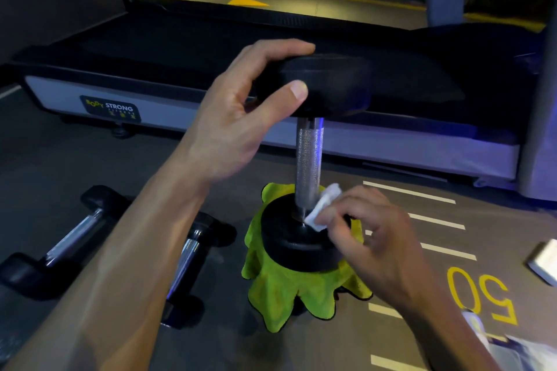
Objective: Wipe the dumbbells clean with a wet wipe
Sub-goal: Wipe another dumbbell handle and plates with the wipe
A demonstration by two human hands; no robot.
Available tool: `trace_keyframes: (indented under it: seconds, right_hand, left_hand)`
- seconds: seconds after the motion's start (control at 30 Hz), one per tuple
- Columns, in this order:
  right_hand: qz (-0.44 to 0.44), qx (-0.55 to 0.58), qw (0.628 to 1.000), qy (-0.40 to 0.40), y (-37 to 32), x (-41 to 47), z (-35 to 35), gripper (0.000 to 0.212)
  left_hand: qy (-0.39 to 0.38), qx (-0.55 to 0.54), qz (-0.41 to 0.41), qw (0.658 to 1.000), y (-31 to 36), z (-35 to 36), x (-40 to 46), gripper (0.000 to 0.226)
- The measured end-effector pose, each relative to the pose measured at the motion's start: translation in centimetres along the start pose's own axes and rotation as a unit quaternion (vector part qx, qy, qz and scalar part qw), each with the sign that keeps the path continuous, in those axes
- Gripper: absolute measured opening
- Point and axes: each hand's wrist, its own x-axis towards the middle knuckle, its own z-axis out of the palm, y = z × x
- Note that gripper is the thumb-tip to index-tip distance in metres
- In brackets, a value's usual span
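**Wiping the foot of the handle on the upright dumbbell**

Far left, on the floor (211,187): two small dumbbells (57,247) lying on their sides, close together, seemingly waiting their turn.

Next, the left hand (232,117): grip clamped on the top head of the upright dumbbell (309,156), fingers over the far edge, thumb on the near face. Best kept firm and straight above the base, since the weight stands on end and could tip under sideways rubbing.

Centre: lower head seated on a green cloth (280,289) spread on the floor. Handle vertical, knurled.

Right: the right hand (370,238), grip pinched on the wet wipe (322,208), pressing it into the corner where handle meets lower head. Worth working the wipe round the handle's foot with light pressure, then up the knurling, refolding to a fresh face when soiled.

Behind: a treadmill (180,93).
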Motion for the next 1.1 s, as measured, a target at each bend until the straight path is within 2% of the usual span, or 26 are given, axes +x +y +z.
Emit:
trace_keyframes:
  seconds: [0.1, 0.3, 0.33, 0.4, 0.47, 0.57, 0.63, 0.77, 0.97, 1.1]
  right_hand:
    - [-0.020, 0.024, 0.999, -0.020, -0.1, 0.3, 0.7, 0.013]
    - [-0.060, 0.019, 0.992, 0.106, -1.4, 5.9, -0.8, 0.005]
    - [-0.065, 0.028, 0.993, 0.098, -1.6, 5.8, -0.7, 0.006]
    - [-0.066, 0.039, 0.997, 0.030, -1.3, 4.3, 0.0, 0.010]
    - [-0.059, -0.001, 0.998, -0.022, -0.9, 2.7, 0.7, 0.013]
    - [-0.063, 0.004, 0.997, 0.038, -1.2, 4.0, 0.4, 0.008]
    - [-0.080, 0.010, 0.994, 0.071, -2.2, 5.6, 0.2, 0.011]
    - [-0.077, -0.012, 0.997, 0.012, -1.6, 3.8, 0.6, 0.012]
    - [-0.069, -0.065, 0.993, 0.068, -2.9, 5.3, 1.0, 0.046]
    - [-0.065, -0.125, 0.988, 0.068, -3.3, 4.4, 2.5, 0.065]
  left_hand:
    - [-0.002, -0.006, 0.004, 1.000, -0.1, 0.0, 0.1, 0.034]
    - [-0.015, -0.018, 0.006, 1.000, -0.1, -0.2, 0.0, 0.033]
    - [-0.013, -0.023, 0.006, 1.000, -0.2, -0.2, 0.0, 0.033]
    - [-0.001, -0.031, 0.002, 1.000, -0.3, -0.2, 0.0, 0.033]
    - [0.005, -0.038, -0.007, 0.999, -0.6, -0.2, 0.2, 0.035]
    - [-0.006, -0.051, -0.014, 0.999, -0.7, 0.0, 0.5, 0.034]
    - [-0.014, -0.057, -0.013, 0.998, -0.6, 0.0, 0.6, 0.033]
    - [-0.001, -0.070, -0.016, 0.997, -0.8, -0.1, 0.8, 0.033]
    - [-0.005, -0.087, -0.033, 0.996, -0.6, 0.2, 1.1, 0.032]
    - [0.002, -0.091, -0.035, 0.995, -0.7, 0.1, 1.0, 0.032]
